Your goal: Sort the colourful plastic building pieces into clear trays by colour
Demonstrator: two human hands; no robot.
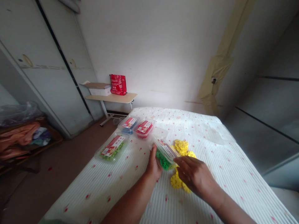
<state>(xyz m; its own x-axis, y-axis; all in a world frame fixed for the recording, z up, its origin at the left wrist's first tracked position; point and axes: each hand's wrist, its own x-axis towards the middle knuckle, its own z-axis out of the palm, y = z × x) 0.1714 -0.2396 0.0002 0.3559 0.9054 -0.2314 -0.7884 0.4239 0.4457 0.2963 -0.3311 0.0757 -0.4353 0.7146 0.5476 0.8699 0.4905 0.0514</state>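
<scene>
Over the bed, my left hand (pixel 154 163) is closed around the left side of a clear plastic container with green pieces (pixel 163 160) in it. A clear lid with a printed label (pixel 166 147) sits tilted over this container. My right hand (pixel 195 172) pinches the lid's near right corner, its fingers bent. Yellow flower-shaped discs (pixel 181 145) lie loose beyond and around the container, and more yellow discs (pixel 176 181) lie beside my right hand, partly hidden by it.
To the left stand lidded containers with light green pieces (pixel 112 147), blue pieces (pixel 127 125) and red pieces (pixel 144 128). A clear plastic piece (pixel 216 134) lies on the right of the patterned bed cover (pixel 137 193). A side table (pixel 121 98) bears a red bag (pixel 118 84) and a box (pixel 100 91).
</scene>
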